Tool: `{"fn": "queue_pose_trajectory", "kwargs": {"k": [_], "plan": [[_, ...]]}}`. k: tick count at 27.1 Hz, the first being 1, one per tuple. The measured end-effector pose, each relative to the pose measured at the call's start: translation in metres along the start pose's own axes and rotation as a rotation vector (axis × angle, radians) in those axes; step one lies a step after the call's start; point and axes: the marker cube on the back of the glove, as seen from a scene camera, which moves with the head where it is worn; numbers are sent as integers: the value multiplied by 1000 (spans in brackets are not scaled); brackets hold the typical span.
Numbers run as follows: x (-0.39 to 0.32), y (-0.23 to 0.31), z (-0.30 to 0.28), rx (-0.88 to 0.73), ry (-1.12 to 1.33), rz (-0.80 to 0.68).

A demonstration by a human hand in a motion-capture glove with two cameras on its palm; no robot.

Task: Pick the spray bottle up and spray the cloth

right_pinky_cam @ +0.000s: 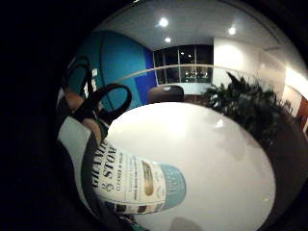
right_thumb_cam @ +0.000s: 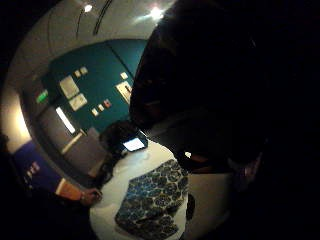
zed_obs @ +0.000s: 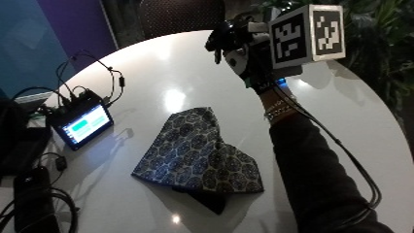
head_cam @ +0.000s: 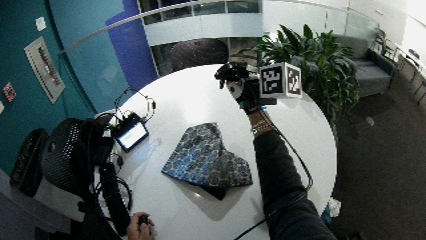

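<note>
Where the round white desk [zed_obs: 194, 63] stands between a teal wall [head_cam: 26, 95] and a leafy plant [head_cam: 313, 55], a patterned cloth [zed_obs: 197, 155] is shown lying folded near its middle, with a small lit screen [zed_obs: 83, 125] near the edge. Raised over the far side, the gloved right hand [zed_obs: 242, 43] is seen with fingers curled. Only in the little-finger palm view is the spray bottle [right_pinky_cam: 139, 183] revealed, its label gripped close against the palm.
</note>
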Motion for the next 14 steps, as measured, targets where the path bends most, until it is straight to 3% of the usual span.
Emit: {"fn": "queue_pose_trajectory", "kwargs": {"k": [5, 14], "plan": [[-19, -8, -6, -63, 135, -213], [-29, -23, -15, -157, 359, -444]]}}
